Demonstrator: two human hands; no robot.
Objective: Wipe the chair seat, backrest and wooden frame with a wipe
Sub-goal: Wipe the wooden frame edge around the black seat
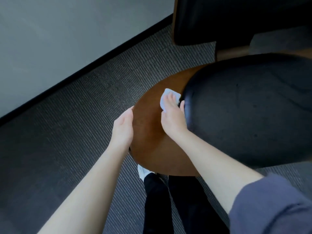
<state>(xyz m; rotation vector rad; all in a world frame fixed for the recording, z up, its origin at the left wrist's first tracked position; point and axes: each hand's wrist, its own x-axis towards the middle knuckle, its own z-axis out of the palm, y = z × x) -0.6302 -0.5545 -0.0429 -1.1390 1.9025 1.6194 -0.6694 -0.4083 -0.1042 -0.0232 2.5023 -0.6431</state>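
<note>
Lying white and folded, the wipe (166, 97) rests under the right hand (173, 119).

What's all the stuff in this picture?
wooden frame: one, brown, centre
cushion: one, black, right of frame
wipe: one, white, on the frame beside the cushion
other chair: one, black and wood, top right
carpet: one, striped grey, floor
wall: one, pale grey, top left
baseboard: one, black, foot of wall
trouser legs: two, black, bottom centre
shoe or sock: one, white, below the frame
sleeve: one, blue-grey, right arm
left hand: one, flat against the frame's left edge
right hand: one, pressing the wipe
</note>
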